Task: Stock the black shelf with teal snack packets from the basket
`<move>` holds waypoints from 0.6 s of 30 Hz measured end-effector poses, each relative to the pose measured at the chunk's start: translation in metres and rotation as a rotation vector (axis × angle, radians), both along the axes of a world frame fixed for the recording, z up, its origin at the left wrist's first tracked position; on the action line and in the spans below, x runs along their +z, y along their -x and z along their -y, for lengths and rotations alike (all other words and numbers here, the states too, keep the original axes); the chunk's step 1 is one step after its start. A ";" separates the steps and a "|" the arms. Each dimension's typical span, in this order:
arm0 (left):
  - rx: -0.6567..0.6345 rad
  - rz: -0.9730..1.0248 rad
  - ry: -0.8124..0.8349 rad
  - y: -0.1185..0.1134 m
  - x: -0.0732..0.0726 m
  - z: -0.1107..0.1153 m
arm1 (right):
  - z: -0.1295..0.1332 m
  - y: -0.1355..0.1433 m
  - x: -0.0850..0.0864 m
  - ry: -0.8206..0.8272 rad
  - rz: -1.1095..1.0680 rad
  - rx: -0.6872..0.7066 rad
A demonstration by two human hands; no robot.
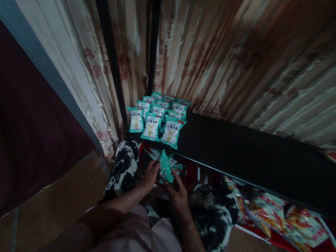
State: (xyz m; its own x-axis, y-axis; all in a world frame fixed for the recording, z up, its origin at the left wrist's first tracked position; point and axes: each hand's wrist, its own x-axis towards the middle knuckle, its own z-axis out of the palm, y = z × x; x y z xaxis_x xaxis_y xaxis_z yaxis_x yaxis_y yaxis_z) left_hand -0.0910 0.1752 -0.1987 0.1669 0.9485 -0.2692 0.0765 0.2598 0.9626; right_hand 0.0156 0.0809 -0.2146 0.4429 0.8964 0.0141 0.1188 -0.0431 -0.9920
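Note:
A green snack bag (165, 167) is held upright between my two hands, just below the front edge of a black shelf. My left hand (151, 175) has its fingers at the bag's left side. On the bag's lower right side are the thumb and fingers of my right hand (177, 192). Several green and white bags (152, 126) stand in rows at the left end of the black shelf (225, 140). More green bags (177, 168) lie under the shelf edge, partly hidden behind the held bag.
Pleated curtains (208, 52) hang behind the shelf, with dark upright posts (112, 64) at its left end. Red and white snack bags (269, 211) lie low at the right. My knees, in black and white cloth, flank my hands.

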 end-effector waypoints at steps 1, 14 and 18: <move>-0.008 0.035 0.014 0.000 0.001 0.000 | 0.000 0.000 -0.002 -0.014 0.043 0.006; 0.001 0.477 0.361 -0.007 -0.003 0.005 | 0.000 0.001 -0.011 -0.216 0.778 0.137; -0.010 0.516 0.338 -0.006 0.003 0.004 | 0.001 0.006 -0.009 -0.214 0.852 0.170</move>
